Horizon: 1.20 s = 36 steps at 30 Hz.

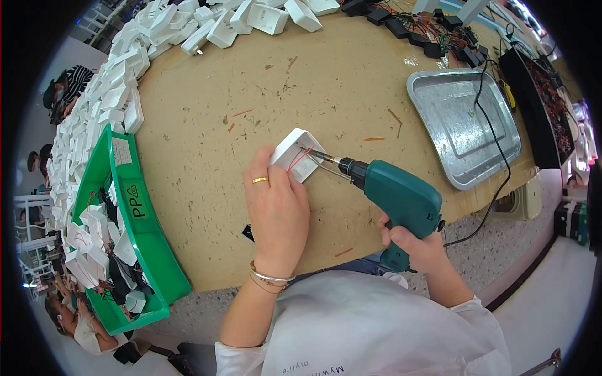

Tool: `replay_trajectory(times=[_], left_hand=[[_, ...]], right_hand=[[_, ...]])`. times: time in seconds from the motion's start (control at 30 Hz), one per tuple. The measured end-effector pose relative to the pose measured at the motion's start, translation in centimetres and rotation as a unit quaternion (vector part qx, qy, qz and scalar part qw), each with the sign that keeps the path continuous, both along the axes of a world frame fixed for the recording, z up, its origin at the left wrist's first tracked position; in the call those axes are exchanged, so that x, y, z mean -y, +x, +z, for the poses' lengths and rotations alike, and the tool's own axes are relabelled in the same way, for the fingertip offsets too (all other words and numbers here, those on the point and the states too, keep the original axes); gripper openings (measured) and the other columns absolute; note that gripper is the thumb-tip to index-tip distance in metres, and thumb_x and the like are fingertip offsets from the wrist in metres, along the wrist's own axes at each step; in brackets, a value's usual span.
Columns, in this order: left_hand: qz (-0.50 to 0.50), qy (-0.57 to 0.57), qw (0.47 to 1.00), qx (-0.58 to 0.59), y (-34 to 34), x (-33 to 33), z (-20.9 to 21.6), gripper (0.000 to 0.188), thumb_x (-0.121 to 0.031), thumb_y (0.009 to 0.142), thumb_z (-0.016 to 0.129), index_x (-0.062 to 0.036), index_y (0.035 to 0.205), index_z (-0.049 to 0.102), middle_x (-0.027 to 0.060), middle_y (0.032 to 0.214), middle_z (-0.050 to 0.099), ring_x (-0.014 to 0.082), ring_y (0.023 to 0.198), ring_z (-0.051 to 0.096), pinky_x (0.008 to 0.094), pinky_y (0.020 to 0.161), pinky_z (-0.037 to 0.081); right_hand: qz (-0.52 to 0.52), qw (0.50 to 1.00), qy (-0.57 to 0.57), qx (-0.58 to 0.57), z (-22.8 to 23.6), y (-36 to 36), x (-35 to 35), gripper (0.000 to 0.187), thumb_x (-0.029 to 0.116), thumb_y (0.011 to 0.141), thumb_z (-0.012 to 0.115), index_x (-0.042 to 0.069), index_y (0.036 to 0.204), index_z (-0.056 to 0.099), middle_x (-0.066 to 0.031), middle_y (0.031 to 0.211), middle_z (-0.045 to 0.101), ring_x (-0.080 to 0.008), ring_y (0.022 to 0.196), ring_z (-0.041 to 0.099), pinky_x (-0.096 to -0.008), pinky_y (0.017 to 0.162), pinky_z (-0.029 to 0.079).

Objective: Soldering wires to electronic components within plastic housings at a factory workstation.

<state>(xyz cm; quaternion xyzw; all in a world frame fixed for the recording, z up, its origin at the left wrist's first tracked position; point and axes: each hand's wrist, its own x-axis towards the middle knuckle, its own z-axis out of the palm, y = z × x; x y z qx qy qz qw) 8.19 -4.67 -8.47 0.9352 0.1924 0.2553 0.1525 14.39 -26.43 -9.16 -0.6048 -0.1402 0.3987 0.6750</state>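
My left hand (276,200) grips a small white plastic housing (290,145) near the middle of the table, fingers along its near left side. Thin red wires (297,160) show inside it. My right hand (421,249) is wrapped round the handle of a dark green soldering gun (401,194), which has a thin metal feed tube beside its tip. That tip reaches into the open housing by the wires; whether it touches metal there I cannot tell. Partly hidden by my left hand lies a small black piece (248,233).
White housings (125,75) pile up along the left and far edges. A green bin (150,232) with wired parts stands at left. To the right are a metal tray (461,119), a power cord (498,147) and a black box (533,106). Black wired modules (433,41) lie far right.
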Motion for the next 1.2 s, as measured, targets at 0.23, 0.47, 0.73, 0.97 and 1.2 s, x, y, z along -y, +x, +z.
replay_trajectory(times=[0.23,0.47,0.73,0.97,1.2], left_hand=[[0.005,0.002,1.0,-0.008,0.0,0.0,0.1,0.011,0.004,0.075,0.058,0.007,0.081,0.049,0.0198,0.119,0.046,0.0359,0.101,0.05,0.0401,0.083,0.046],[0.005,0.002,1.0,-0.011,-0.1,0.0,0.0,0.012,0.004,0.075,0.058,0.0071,0.082,0.049,0.0196,0.119,0.046,0.036,0.101,0.05,0.0397,0.082,0.046],[0.003,0.004,1.0,-0.008,0.0,0.0,0.1,0.011,0.005,0.075,0.058,0.0071,0.081,0.049,0.0203,0.119,0.046,0.0361,0.101,0.05,0.0399,0.083,0.046],[0.002,0.0,1.0,-0.008,-0.1,0.0,0.0,0.011,0.005,0.075,0.058,0.0069,0.081,0.049,0.0207,0.119,0.046,0.0365,0.102,0.049,0.0403,0.083,0.046],[0.008,0.0,1.0,-0.005,0.0,0.0,-0.1,0.009,0.002,0.078,0.057,0.0057,0.081,0.049,0.0213,0.117,0.048,0.0362,0.1,0.051,0.0398,0.08,0.046]], right_hand=[[-0.023,0.999,0.028,-0.014,0.1,0.0,-0.3,0.055,0.03,0.081,0.067,-0.003,0.12,0.048,-0.0136,0.104,0.057,-0.0131,0.074,0.055,-0.0263,0.067,0.045],[-0.028,0.998,0.059,0.0,0.1,0.1,-0.4,0.063,0.032,0.08,0.067,-0.004,0.126,0.044,-0.0167,0.107,0.057,-0.0135,0.071,0.055,-0.0261,0.064,0.046],[-0.027,0.996,0.084,0.008,-0.2,0.2,-0.2,0.065,0.033,0.08,0.067,-0.004,0.127,0.042,-0.018,0.108,0.056,-0.0144,0.07,0.055,-0.0264,0.064,0.046],[-0.06,0.987,0.148,0.004,-1.0,-0.1,0.9,0.068,0.039,0.078,0.068,-0.005,0.123,0.043,-0.0183,0.106,0.056,-0.016,0.067,0.056,-0.0257,0.061,0.046],[-0.087,0.982,0.17,-0.006,-1.1,0.1,0.5,0.067,0.042,0.077,0.068,-0.005,0.119,0.045,-0.0169,0.104,0.055,-0.0156,0.065,0.056,-0.0247,0.059,0.045]])
